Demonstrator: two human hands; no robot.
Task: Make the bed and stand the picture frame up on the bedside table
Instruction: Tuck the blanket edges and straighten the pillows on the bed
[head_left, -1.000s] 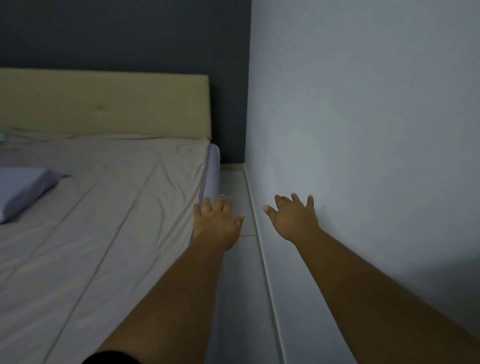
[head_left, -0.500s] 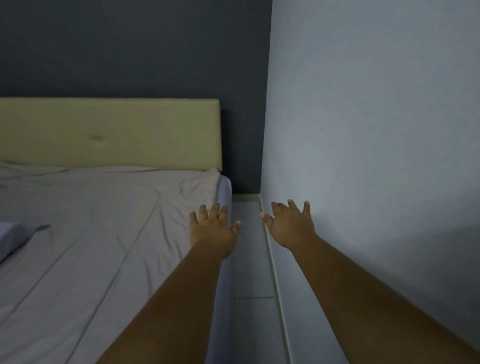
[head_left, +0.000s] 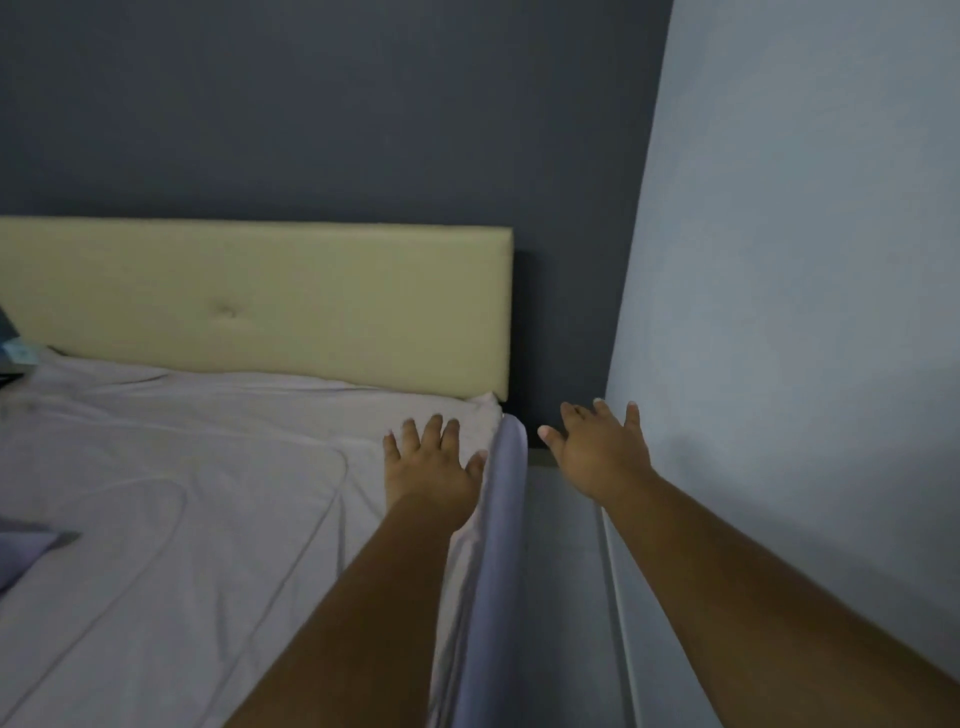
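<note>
One bed (head_left: 156, 519) is in view, covered by one wrinkled grey sheet (head_left: 234, 467), with one cream headboard (head_left: 260, 301) at its top. Two hands reach forward, both spread wide and holding nothing. The left hand (head_left: 431, 467) is over the sheet near the bed's right top corner, by the mattress edge (head_left: 506, 519). The right hand (head_left: 602, 452) is just right of the bed, over the floor gap beside the wall (head_left: 805, 312). One pillow corner (head_left: 26, 551) shows at the bed's left side.
</note>
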